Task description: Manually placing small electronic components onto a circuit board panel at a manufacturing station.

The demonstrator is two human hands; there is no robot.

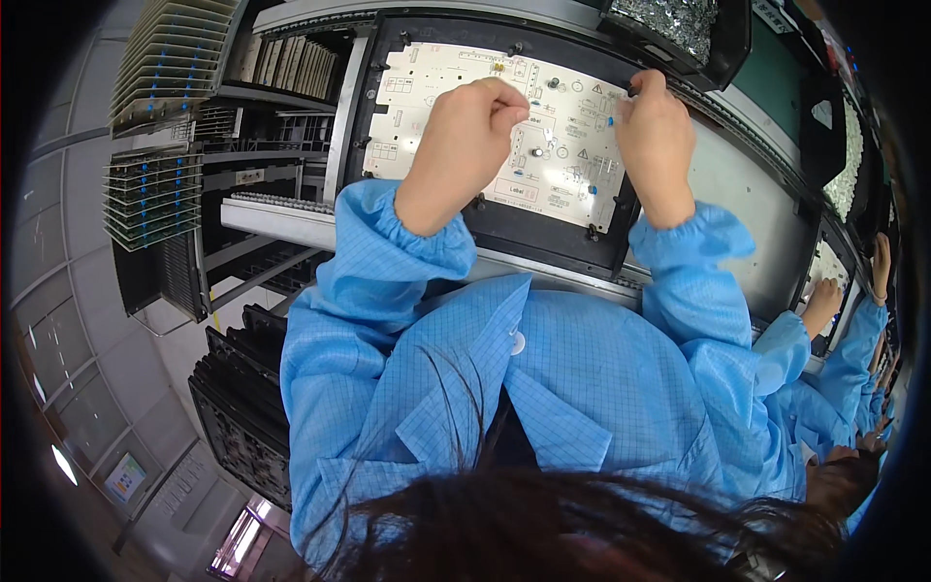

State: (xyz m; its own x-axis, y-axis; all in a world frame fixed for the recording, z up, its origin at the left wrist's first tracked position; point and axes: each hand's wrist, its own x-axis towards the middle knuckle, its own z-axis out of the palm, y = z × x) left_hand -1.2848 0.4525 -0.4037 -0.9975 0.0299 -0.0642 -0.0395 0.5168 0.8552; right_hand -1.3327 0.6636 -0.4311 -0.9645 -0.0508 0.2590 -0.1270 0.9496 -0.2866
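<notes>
L hand (456, 145) is up over the mid part of a white printed board (572, 173), back of hand facing the cam, knuckles up, hand angled up & to the R from the wrist. L elbow bent out to the side; blue L sleeve (388, 238) gathered at the wrist. L fingers (499, 94) curl to the R, thumb & index tips close together in a near-pinch; can't tell if a small part is between them or if they touch the bd.

R hand (658, 145) is at the bd's upper R corner, wrist nearly straight, forearm coming up steeply w/ a slight lean L; blue R sleeve (693, 281) likewise gathered. R fingers (650, 83) bent over, tips turned L by the bd edge; can't tell how far apart they are or what they grip, if anything. Hands well apart.

Bd lies in a black frame (543, 228) in front of the person, w/ black clips (593, 233) round its edge & a few blue parts (593, 190) on it. Black bin (674, 64) w/ silver bits just beyond, upper R. Co-worker's hand (824, 303) far R.
</notes>
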